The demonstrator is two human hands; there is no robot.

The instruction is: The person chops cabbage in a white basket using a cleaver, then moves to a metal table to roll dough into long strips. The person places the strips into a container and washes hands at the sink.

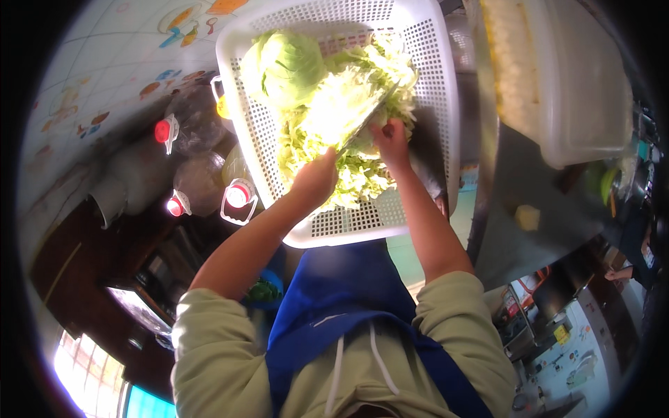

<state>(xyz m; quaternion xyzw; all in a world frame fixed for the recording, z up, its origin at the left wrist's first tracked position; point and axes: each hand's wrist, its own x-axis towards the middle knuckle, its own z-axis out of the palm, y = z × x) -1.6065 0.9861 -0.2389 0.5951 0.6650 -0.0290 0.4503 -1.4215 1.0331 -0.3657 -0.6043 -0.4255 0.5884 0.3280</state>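
A white perforated plastic basket [342,239] is in front of me with shredded cabbage [360,180] heaped in it. A whole head of cabbage [285,68] rests in its far left part. My left hand [316,177] grips the near end of a knife [368,117], whose narrow blade slants up to the right over the shreds. Close to the blade's right side, my right hand [392,142] has its fingers curled against a pale green piece of cabbage [364,142]. Glare washes out the shreds left of the blade.
Large plastic bottles with red caps [177,202] stand left of the basket, beside a tiled wall [120,68]. On the right, a metal counter [517,245] carries a translucent plastic container [585,89] and a small yellowish block [528,217]. Another person's hand [619,274] shows at far right.
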